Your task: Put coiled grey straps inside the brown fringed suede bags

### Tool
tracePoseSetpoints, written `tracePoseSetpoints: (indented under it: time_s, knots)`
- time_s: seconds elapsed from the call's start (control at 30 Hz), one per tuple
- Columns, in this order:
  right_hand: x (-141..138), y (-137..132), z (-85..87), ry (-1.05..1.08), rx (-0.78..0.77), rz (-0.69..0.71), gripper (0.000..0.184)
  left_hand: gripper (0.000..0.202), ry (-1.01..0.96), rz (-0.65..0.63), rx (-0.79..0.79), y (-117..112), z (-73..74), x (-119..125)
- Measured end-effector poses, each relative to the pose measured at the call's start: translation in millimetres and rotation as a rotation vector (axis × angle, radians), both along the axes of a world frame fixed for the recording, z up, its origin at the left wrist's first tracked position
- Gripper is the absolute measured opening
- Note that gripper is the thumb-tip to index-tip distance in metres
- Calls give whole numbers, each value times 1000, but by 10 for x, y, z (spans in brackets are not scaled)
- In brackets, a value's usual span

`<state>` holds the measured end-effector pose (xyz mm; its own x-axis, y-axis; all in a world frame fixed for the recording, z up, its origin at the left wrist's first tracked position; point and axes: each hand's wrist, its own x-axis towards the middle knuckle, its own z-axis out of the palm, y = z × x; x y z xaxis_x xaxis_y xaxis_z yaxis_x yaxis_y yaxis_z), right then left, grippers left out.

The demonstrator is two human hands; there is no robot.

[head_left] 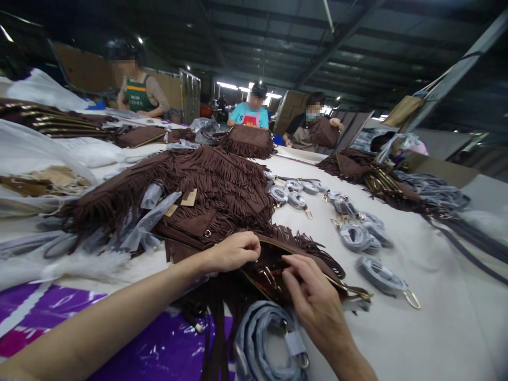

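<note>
A brown fringed suede bag lies open-mouthed at the near edge of the table. My left hand has its fingers curled over the bag's top rim, gripping it. My right hand pinches at the gold hardware and zip edge inside the bag's opening. A coiled strap wrapped in grey film lies just below my right hand. A heap of more brown fringed bags with paper tags sits directly behind.
Several film-wrapped coiled straps with gold clasps are scattered on the white table to the right. Purple plastic sheet lies at the near left. Three people work at the far end, one holding a brown bag.
</note>
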<state>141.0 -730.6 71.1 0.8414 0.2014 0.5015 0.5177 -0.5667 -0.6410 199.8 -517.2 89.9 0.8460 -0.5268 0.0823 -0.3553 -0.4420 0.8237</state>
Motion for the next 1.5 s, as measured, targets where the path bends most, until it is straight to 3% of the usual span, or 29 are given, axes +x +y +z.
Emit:
tracePoseSetpoints:
  time_s: [0.13,0.23,0.37,0.5,0.6,0.7,0.87,1.0,1.17,1.33,1.5]
  knots:
    - [-12,-46,20,203,372,-18,20,10,351,-16,-305,-65,196,-96]
    - [33,48,41,295,585,37,25,9,473,-113,-356,-203,251,-227]
    - [79,205,138,266,648,71,25,9,499,-270,-375,-354,177,-327]
    - [97,152,163,274,764,119,28,14,484,-185,-538,-358,73,-306]
    - [77,-13,112,283,893,38,31,17,525,-119,-571,-311,42,-290]
    - [10,-115,62,391,840,-45,38,17,540,-127,-564,-296,34,-302]
    - [-84,35,34,503,678,16,47,18,540,-141,-539,-342,24,-324]
    - [-26,147,-16,430,773,73,34,16,533,-122,-537,-346,46,-343]
    - [40,102,-127,440,958,91,30,9,371,35,-531,-295,95,-359]
    - [4,69,-225,401,787,83,29,12,396,29,-585,-314,42,-343]
    - [-15,68,-249,339,653,61,27,12,198,59,-581,-379,-26,-388]
